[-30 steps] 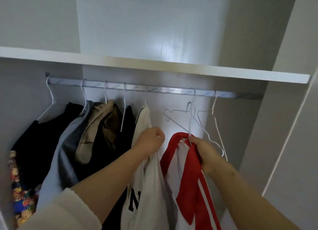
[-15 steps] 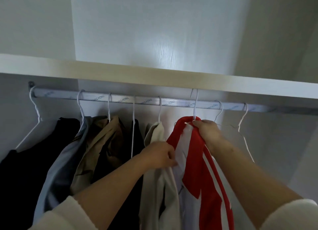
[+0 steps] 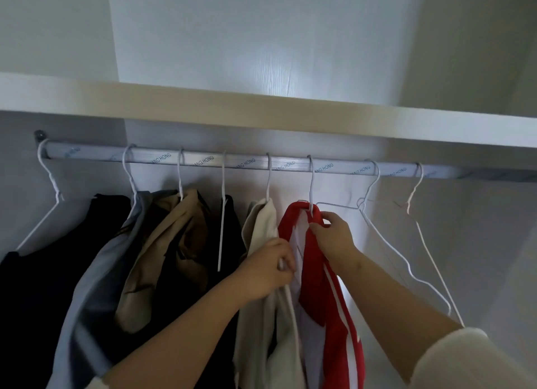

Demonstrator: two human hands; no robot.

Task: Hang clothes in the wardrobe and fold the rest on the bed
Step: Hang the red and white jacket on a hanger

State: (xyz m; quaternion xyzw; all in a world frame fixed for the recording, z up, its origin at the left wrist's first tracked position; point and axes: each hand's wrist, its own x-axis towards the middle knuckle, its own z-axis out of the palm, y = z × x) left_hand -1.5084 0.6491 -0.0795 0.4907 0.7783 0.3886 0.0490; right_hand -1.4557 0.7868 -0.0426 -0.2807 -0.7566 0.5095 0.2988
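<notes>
Wardrobe interior, viewed from below. White shelf point(image 3: 261, 109) spans the upper frame, and a silver hanging rail point(image 3: 203, 160) with printed lettering runs just beneath it. Far left: a white wire hanger point(image 3: 49, 185) on the rail end carries a black garment point(image 3: 58, 260). Next right is a grey-blue garment point(image 3: 96, 272), then a tan jacket point(image 3: 174, 243) bunched against it. Past that, a dark garment point(image 3: 232, 228) with the thin wire of a hanger point(image 3: 222, 214) showing in front of it. Centre: a cream garment point(image 3: 261, 223) hangs from its own hook. The left hand point(image 3: 267, 269) comes up from lower left, bare forearm. Its fingers are curled tight on pale fabric at the seam where the cream piece meets the next one; this looks like the white edge of the red-and-white garment point(image 3: 328, 301), though the overlap makes that uncertain. That garment hangs centre-right of the frame. Its hanger hook point(image 3: 311, 185) is over the rail, with the red collar just under it. The right hand point(image 3: 334, 237) pinches the red collar between thumb and fingertips, right below the hook's neck. Further right, two empty wire hangers point(image 3: 377, 228) point(image 3: 421, 234) hang side by side, slightly tilted. A cream sleeve point(image 3: 465, 359) covers the right forearm at the lower right corner.
</notes>
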